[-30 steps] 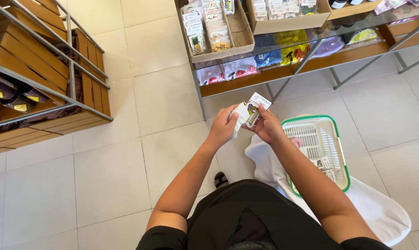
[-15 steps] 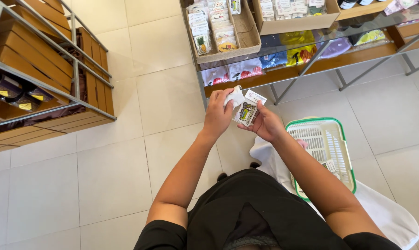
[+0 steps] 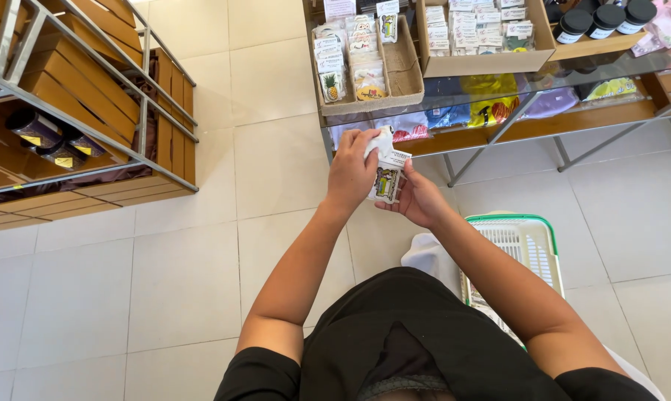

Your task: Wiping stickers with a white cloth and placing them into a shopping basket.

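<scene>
Head view looks down on two bare forearms stretched forward from a black shirt and meeting over a pale tiled floor (image 3: 187,245). Left hand (image 3: 350,172) is raised with its back to the camera, wrist bent slightly, fingers curled closed around the top of a small white packet (image 3: 387,175) printed with a coloured picture. Right hand (image 3: 419,200) sits just below and to the right, palm turned up, fingers cupped under the packet's lower edge and gripping it from beneath, so both hands touch the same packet, held tilted in the air in front of a glass-topped display shelf (image 3: 543,89). On that shelf, just beyond the hands, stands a cardboard tray (image 3: 406,70) filled with similar packets, with a second cardboard box (image 3: 491,63) of packets beside it and dark-lidded jars (image 3: 606,18) further right. A white basket with a green rim (image 3: 525,245) hangs by the right forearm. Wooden crates (image 3: 76,96) on a metal rack fill the left side
</scene>
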